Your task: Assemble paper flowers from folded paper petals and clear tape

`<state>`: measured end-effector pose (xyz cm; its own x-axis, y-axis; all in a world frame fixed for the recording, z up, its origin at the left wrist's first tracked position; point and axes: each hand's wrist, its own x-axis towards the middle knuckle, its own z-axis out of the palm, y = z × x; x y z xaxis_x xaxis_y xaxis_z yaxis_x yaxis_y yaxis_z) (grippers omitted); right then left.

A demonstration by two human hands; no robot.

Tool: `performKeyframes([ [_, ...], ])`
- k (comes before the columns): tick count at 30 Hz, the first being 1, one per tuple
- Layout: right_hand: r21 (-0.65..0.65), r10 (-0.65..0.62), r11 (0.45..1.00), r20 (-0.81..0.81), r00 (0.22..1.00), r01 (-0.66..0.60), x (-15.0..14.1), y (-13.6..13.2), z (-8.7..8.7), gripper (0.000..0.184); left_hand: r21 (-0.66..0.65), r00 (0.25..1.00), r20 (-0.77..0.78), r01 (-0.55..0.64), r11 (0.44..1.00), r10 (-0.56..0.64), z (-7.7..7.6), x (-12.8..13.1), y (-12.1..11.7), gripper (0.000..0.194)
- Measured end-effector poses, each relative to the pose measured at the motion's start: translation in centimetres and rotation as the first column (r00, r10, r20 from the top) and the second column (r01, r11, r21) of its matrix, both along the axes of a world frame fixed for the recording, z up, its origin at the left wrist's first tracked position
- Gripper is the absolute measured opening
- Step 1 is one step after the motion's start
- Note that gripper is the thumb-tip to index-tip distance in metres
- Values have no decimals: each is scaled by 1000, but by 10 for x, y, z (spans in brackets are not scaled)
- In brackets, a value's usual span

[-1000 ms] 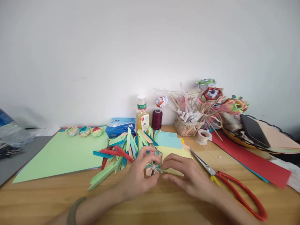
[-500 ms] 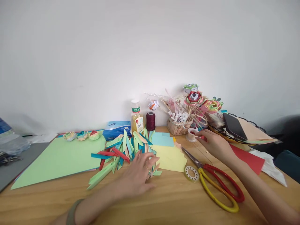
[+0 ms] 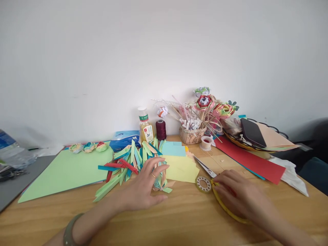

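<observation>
A pale green, peach and teal folded paper flower (image 3: 161, 184) rests on the wooden table, partly hidden by my left hand (image 3: 147, 184). That hand is open, thumb apart from its curved fingers, beside and above the flower. My right hand (image 3: 241, 196) is closed over the handles of a large pair of scissors (image 3: 208, 171), covering most of the red one; the palm side is hidden. Its fingertips are by the yellow loop near the pivot. A thin thread runs from a white spool (image 3: 205, 142) down toward this hand. Just left of the scissors lies a tape roll (image 3: 203, 184).
Folded paper strips (image 3: 128, 164) are heaped left of the flower. Yellow paper (image 3: 179, 169) lies behind it, green sheets (image 3: 64, 174) at left. Along the wall stand a bottle (image 3: 146, 128), a maroon thread cone (image 3: 161, 130) and a basket (image 3: 192, 135) of paper flowers.
My right hand left the flower, reached to the white spool, then came back down onto the scissors. My left hand's fingers have opened away from the flower, staying beside it.
</observation>
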<state>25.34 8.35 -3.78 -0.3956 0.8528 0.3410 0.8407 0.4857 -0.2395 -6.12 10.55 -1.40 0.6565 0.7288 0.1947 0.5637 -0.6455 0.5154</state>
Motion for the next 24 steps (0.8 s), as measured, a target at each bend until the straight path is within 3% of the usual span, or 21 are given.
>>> performKeyframes([
  [4, 15, 53, 998, 25, 998, -54, -26, -4, -7, 15, 134, 995, 81, -74, 988, 63, 3, 10, -5, 51],
  [6, -85, 40, 995, -93, 995, -48, -32, -3, -6, 18, 198, 989, 131, -97, 975, 72, 4, 14, -9, 45],
  [8, -257, -8, 963, -324, 946, -79, -35, -3, -2, 20, 234, 980, 189, -103, 967, 58, 7, 17, -15, 39],
  [10, -433, -128, 881, -606, 785, -191, -38, -8, 4, 23, 217, 968, 249, -88, 972, 32, 11, 22, -21, 32],
  [12, -532, -309, 766, -797, 518, -361, -44, -16, 10, 30, 140, 950, 311, -65, 988, 19, 14, 27, -28, 26],
  [14, -528, -470, 664, -846, 253, -529, -53, -24, 14, 30, -6, 925, 375, -66, 998, 63, 16, 34, -34, 21],
  [17, -419, -597, 597, -802, -30, -684, -68, -34, 19, 20, -262, 871, 453, -74, 962, 190, 16, 43, -43, 21],
  [20, -316, -659, 566, -728, -188, -762, -79, -41, 23, 17, -400, 815, 512, -53, 915, 271, 15, 47, -50, 29],
  [24, -238, -722, 515, -638, -267, -824, -91, -49, 27, 19, -281, 813, 548, -40, 959, 195, 13, 46, -56, 40],
])
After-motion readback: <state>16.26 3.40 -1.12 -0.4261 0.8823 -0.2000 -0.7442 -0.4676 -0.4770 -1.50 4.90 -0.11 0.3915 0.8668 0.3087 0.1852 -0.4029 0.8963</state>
